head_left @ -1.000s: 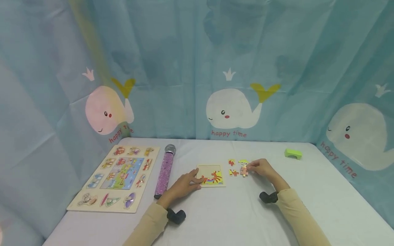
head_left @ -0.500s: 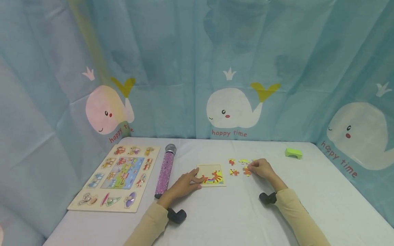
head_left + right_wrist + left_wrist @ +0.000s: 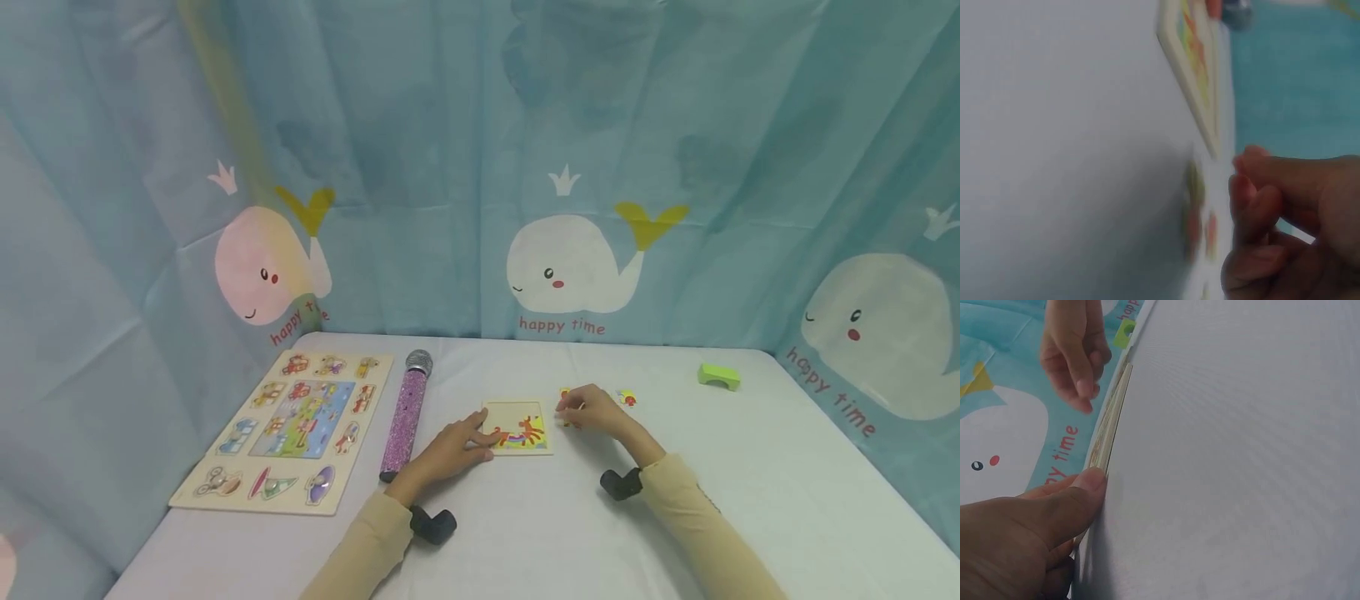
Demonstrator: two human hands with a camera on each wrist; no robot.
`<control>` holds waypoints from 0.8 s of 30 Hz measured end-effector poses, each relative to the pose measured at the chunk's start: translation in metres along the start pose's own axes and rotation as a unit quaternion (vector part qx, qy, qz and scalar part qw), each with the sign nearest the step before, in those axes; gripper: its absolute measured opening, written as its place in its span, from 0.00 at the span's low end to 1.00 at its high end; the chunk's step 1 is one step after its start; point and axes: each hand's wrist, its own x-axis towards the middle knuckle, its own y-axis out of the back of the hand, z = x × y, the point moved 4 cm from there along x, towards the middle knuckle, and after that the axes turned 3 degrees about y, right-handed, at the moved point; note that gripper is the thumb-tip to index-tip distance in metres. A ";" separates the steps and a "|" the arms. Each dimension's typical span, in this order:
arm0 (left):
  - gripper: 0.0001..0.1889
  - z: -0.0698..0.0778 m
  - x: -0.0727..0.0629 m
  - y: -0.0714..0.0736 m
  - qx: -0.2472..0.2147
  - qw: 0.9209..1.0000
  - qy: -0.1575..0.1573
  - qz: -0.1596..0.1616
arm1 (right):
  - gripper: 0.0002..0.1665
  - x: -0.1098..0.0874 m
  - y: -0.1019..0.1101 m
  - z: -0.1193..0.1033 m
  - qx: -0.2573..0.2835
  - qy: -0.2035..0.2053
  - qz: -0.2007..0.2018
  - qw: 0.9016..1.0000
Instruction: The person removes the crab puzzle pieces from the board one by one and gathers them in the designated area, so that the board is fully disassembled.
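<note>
A small square wooden puzzle board (image 3: pixel 517 413) lies on the table, its lower part filled with a red animal picture and its upper part bare wood. My left hand (image 3: pixel 450 445) holds its left side, the thumb along the near edge in the left wrist view. My right hand (image 3: pixel 597 412) hovers just right of the board, thumb and forefinger close together in the right wrist view. I cannot tell whether a piece is between those fingertips. Beneath it, loose jigsaw pieces (image 3: pixel 1194 231) are blurred and partly hidden. One jigsaw piece (image 3: pixel 627 398) shows beyond the right hand.
Left of the left hand lies a microphone (image 3: pixel 406 421) with a purple glittery handle. A large wooden peg puzzle (image 3: pixel 347 475) covers the table's left side. A green arched block (image 3: pixel 718 377) stands at the back right, before a blue whale-print curtain (image 3: pixel 420 167).
My right hand has moved left from the right-hand pieces towards the puzzle board, uncovering the far right piece and covering others. The left hand stays on the board.
</note>
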 end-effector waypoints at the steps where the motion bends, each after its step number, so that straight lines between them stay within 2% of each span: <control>1: 0.19 0.000 0.001 0.000 0.000 1.000 0.000 0.000 | 0.06 0.003 -0.006 -0.006 -0.003 0.020 -0.005 1.000; 2: 0.19 0.000 0.002 0.001 -0.001 1.000 0.000 0.000 | 0.06 0.005 -0.011 -0.012 -0.009 0.035 -0.008 0.999; 5: 0.18 -0.001 0.003 -0.001 -0.002 1.000 0.002 0.000 | 0.08 0.011 -0.024 -0.021 -0.033 0.039 -0.009 0.999; 8: 0.18 -0.002 0.003 -0.003 0.001 1.000 0.002 -0.001 | 0.13 0.013 -0.032 -0.023 -0.059 0.010 -0.010 0.998; 10: 0.18 -0.003 0.002 -0.004 0.002 1.000 0.004 -0.002 | 0.14 0.013 -0.035 -0.023 -0.073 0.006 -0.010 0.997; 18: 0.19 -0.002 0.000 -0.003 0.002 1.000 -0.001 0.000 | 0.16 0.010 -0.038 -0.024 -0.091 0.029 0.010 0.995; 24: 0.19 -0.002 0.000 -0.003 0.007 1.000 -0.004 0.003 | 0.18 0.009 -0.038 -0.027 -0.102 0.023 0.022 0.994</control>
